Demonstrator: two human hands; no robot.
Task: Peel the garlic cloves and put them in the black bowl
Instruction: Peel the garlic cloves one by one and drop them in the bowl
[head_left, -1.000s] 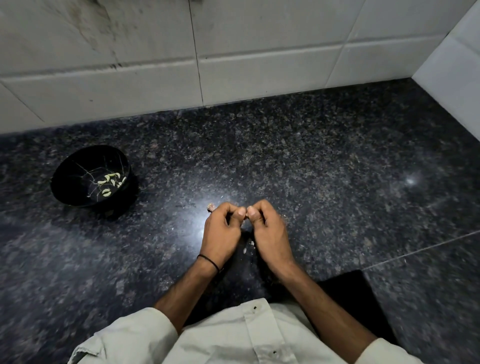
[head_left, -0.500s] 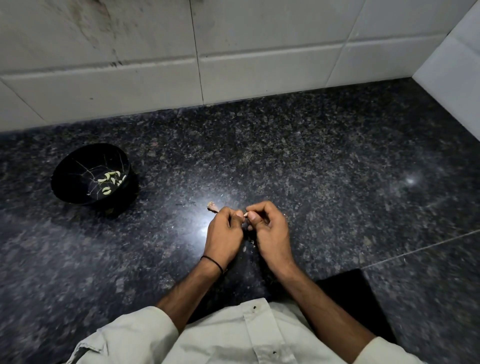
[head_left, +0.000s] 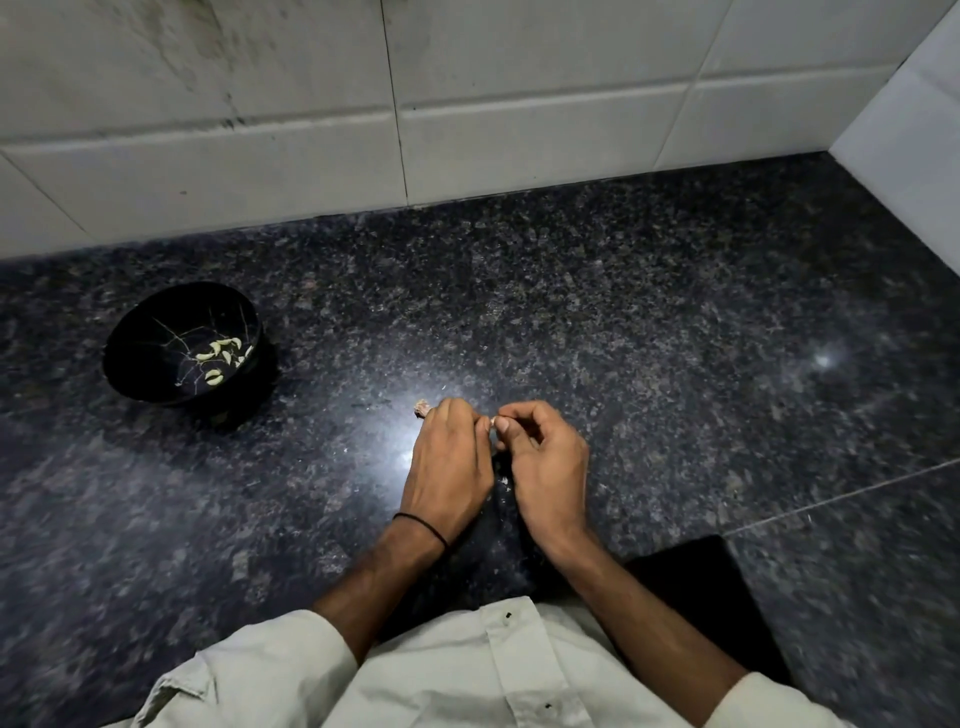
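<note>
My left hand (head_left: 451, 462) and my right hand (head_left: 545, 457) meet over the middle of the dark granite counter (head_left: 623, 322). Between their fingertips they pinch a small pale garlic clove (head_left: 492, 422), mostly hidden by the fingers. A brownish garlic stub (head_left: 421, 408) pokes out beyond my left hand's knuckles, held in that hand. The black bowl (head_left: 156, 384) stands to the far left with several peeled pale cloves (head_left: 221, 356) in it.
White tiled wall (head_left: 467, 104) rises behind the counter and at the right corner. Tiny flakes of garlic skin (head_left: 505, 480) lie under my hands. A dark flat object (head_left: 711, 587) lies at the near edge by my right forearm.
My right hand's fingers have opened outward and shifted slightly right, pulling at the clove. My left hand has barely moved.
</note>
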